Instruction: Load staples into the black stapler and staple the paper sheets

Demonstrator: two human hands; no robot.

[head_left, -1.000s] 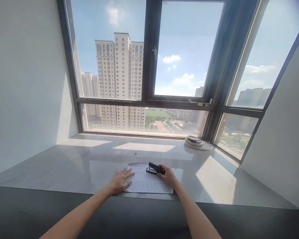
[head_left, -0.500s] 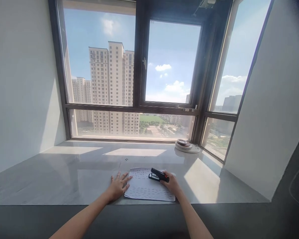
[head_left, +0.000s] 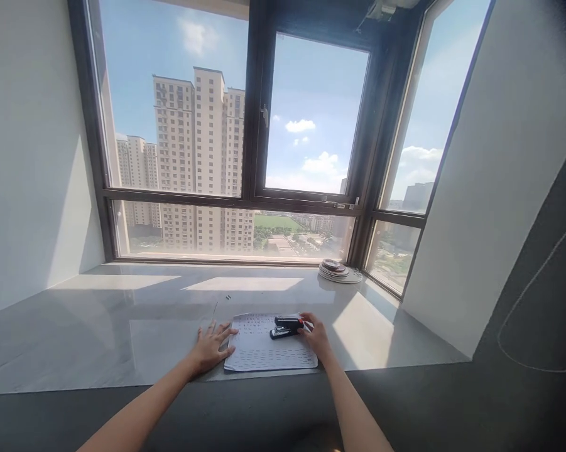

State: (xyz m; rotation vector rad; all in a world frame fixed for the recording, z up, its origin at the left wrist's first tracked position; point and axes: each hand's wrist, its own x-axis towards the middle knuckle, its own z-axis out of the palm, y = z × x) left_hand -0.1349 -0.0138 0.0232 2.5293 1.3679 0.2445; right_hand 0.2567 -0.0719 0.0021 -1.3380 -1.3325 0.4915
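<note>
Sheets of paper (head_left: 264, 359) with writing lie near the front edge of the grey sill. My left hand (head_left: 210, 349) is spread flat at their left side, fingertips touching the paper's edge. Over the right part of the paper is a black stapler (head_left: 287, 326) with a red spot at its rear end. My right hand (head_left: 315, 336) grips that rear end with thumb and fingers. The stapler's nose points left, and its jaws are apart. Whether its base rests on the paper I cannot tell.
Small staple-like pieces (head_left: 228, 297) and a thin dark line (head_left: 215, 309) lie beyond my left hand. A stack of round plates or mats (head_left: 339, 272) sits in the far right corner by the window. The sill (head_left: 98, 339) ends just before my wrists.
My view has turned slightly right, so everything sits further left. The stapler now lies more level, with my right fingers at its rear end. My left hand stays at the paper's edge.
</note>
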